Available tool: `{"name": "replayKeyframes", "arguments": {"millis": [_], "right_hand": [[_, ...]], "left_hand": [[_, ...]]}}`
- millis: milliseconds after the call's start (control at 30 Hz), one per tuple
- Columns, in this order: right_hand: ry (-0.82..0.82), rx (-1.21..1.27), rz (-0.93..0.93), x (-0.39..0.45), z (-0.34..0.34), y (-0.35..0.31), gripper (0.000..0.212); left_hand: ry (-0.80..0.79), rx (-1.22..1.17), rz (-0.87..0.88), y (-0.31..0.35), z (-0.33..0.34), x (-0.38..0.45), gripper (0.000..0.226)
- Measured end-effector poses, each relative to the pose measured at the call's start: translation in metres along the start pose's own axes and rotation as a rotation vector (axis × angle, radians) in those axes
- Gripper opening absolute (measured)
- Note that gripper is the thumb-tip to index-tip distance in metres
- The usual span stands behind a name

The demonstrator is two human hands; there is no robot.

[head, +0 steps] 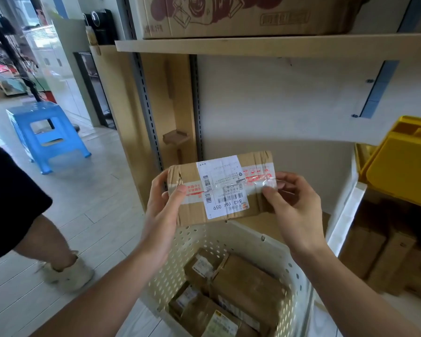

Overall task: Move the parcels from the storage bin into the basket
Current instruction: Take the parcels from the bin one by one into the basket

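A brown cardboard parcel with a white shipping label and red-printed tape is held in the air above the basket. My left hand grips its left end, thumb on the top face. My right hand pinches its right end with thumb and fingers. Below stands the cream perforated basket, holding several brown parcels. At the right a white storage bin holds more brown boxes in shadow.
A yellow plastic bin sits above the storage bin at right. A wooden shelf overhead carries a large carton. A blue stool stands on the tiled floor at left, and another person's leg and shoe are close by.
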State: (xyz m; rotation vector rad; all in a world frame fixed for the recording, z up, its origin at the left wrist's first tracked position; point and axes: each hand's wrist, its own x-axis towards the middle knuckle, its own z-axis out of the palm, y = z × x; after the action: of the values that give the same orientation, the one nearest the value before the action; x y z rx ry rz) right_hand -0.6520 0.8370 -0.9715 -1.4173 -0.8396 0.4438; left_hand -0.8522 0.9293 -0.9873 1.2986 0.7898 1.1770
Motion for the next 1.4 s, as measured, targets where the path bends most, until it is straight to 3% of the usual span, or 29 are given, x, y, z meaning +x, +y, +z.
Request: {"name": "replayKeyframes", "arguments": {"millis": [167, 300, 400, 467, 567, 633, 733, 867, 933, 1100, 1400], "right_hand": [[0.06, 0.036, 0.006, -0.001, 0.0, 0.0, 0.041], [0.086, 0.083, 0.065, -0.002, 0.004, 0.002, 0.038], [-0.1, 0.137, 0.126, -0.008, 0.01, -0.004, 0.013], [-0.222, 0.179, 0.136, -0.011, 0.011, -0.006, 0.018], [-0.503, 0.143, 0.082, -0.013, 0.007, -0.005, 0.057], [-0.568, 0.168, 0.08, -0.012, 0.006, -0.002, 0.076], [-0.488, 0.224, 0.079, -0.007, 0.002, -0.001, 0.074], [-0.35, 0.325, 0.143, -0.002, -0.001, 0.003, 0.052], [-0.296, 0.348, 0.161, 0.0, -0.001, 0.002, 0.047], [-0.179, 0.362, 0.197, 0.0, 0.004, 0.0, 0.028], [-0.147, 0.277, 0.179, -0.002, 0.019, -0.002, 0.026]], "left_hand": [[-0.097, 0.022, -0.063, -0.003, -0.005, 0.001, 0.042], [-0.23, -0.001, -0.115, -0.007, -0.004, -0.003, 0.067], [-0.285, 0.124, -0.092, -0.004, 0.002, -0.008, 0.076], [-0.24, 0.096, -0.078, -0.002, 0.006, -0.008, 0.075], [-0.193, 0.089, -0.055, 0.001, 0.009, -0.008, 0.073], [-0.159, 0.101, -0.049, -0.002, 0.009, -0.008, 0.066], [-0.173, 0.072, 0.0, -0.005, 0.008, -0.008, 0.085], [-0.096, 0.042, 0.098, 0.0, 0.003, -0.004, 0.106], [-0.033, 0.04, 0.102, 0.0, -0.002, -0.003, 0.099], [0.02, 0.067, 0.047, 0.003, -0.014, -0.005, 0.044], [0.07, 0.134, 0.016, 0.007, -0.026, -0.008, 0.048]]}}
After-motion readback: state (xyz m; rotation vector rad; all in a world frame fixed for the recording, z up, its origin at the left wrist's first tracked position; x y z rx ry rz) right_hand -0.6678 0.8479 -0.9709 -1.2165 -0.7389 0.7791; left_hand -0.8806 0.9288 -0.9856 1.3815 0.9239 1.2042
